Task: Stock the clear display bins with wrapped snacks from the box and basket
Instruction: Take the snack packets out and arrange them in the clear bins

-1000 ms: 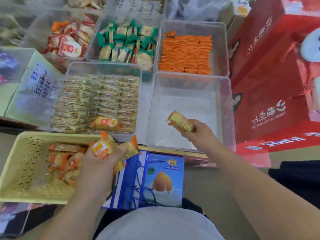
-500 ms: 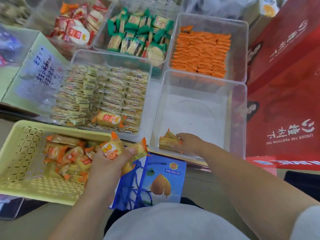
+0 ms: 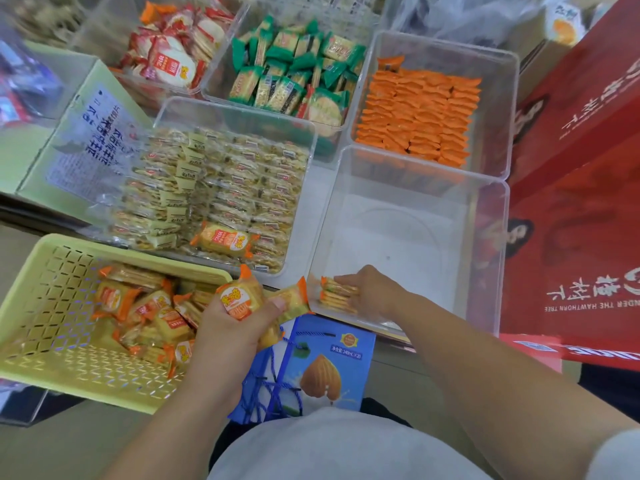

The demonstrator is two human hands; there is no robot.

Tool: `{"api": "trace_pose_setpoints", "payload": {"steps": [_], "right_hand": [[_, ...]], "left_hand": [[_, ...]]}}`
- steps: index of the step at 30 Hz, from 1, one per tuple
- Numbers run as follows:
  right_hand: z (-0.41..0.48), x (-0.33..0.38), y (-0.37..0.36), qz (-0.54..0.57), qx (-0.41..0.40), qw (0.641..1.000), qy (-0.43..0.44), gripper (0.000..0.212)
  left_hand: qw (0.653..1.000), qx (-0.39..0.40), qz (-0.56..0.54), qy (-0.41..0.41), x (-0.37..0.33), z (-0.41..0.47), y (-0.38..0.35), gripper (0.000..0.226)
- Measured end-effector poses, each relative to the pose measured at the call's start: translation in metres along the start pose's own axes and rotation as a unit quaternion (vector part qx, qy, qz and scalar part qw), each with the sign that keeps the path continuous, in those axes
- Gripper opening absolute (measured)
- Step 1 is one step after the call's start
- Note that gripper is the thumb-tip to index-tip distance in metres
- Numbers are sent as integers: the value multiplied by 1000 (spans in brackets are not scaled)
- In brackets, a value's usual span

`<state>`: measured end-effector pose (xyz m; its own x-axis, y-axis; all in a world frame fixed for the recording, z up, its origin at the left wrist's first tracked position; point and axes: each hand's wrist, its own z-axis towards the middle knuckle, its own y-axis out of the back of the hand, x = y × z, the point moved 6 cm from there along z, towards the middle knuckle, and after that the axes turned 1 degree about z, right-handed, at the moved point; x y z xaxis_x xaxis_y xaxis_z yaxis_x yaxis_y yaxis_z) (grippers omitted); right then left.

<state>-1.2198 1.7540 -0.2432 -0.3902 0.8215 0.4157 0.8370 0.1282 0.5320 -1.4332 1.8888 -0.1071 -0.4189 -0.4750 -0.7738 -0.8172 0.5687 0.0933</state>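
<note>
- Now my right hand (image 3: 370, 296) has its fingers clamped on a cracker packet (image 3: 337, 296), clear wrap with orange ends, low in the near-left corner of the clear bin (image 3: 493, 258).
- My left hand (image 3: 230, 329) grips more orange packets (image 3: 242, 301) beside the yellow basket (image 3: 52, 282).

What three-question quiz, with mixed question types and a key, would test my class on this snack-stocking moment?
1. True or false: the right hand holds a single orange-wrapped cracker pack inside the near left corner of the almost empty clear plastic bin.
2. What does the left hand have in its grip? A) green-wrapped biscuits B) a bunch of orange-wrapped cracker packs C) a red carton
3. Fill in: more loose packs lie in the ____ perforated plastic basket.

Key: 1 true; 2 B; 3 yellow.
</note>
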Motion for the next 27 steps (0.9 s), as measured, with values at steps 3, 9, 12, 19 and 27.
{"api": "trace_pose_setpoints", "payload": {"steps": [3, 9, 12, 19, 27], "right_hand": [[-5, 5, 3, -17, 24, 999, 19, 60], [-35, -14, 21, 44, -10, 999, 2, 63], [-66, -10, 34, 84, -91, 992, 22, 51], [-137, 47, 25, 507, -68, 851, 119, 48], [-139, 48, 7, 616, -78, 778, 90, 100]], "left_hand": [[1000, 14, 7, 0, 1, 5, -6, 34], [999, 41, -10, 1, 0, 15, -27, 39], [996, 53, -64, 34, 1, 18, -43, 46], [988, 142, -63, 22, 1, 8, -93, 30], [978, 177, 62, -93, -7, -8, -108, 30]]}}
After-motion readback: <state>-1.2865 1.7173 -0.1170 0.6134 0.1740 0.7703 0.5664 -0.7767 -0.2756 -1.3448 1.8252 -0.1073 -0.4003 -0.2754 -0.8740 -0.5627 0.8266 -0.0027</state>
